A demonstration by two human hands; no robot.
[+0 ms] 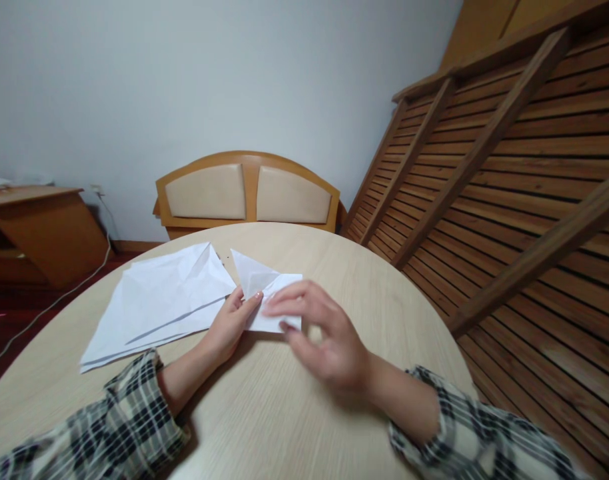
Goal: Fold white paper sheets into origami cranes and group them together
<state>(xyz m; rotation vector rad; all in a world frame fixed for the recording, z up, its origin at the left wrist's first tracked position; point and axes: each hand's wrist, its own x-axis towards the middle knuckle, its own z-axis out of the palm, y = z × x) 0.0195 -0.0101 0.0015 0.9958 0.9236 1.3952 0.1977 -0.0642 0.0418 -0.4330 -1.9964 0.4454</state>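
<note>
A small folded piece of white paper (264, 280) lies on the round pale wooden table (284, 413), with one pointed flap toward the far side. My left hand (232, 323) pinches its near left edge with thumb and fingers closed on it. My right hand (319, 333) rests over the paper's right part, its fingers spread and pressing down on it, slightly blurred by motion. Both arms wear checked sleeves.
A stack of larger creased white paper sheets (159, 300) lies on the table left of my hands. A wooden chair with padded back (247, 193) stands at the far side. A slatted wooden frame (509, 200) leans at the right. A low wooden cabinet (39, 227) and a cable are at left.
</note>
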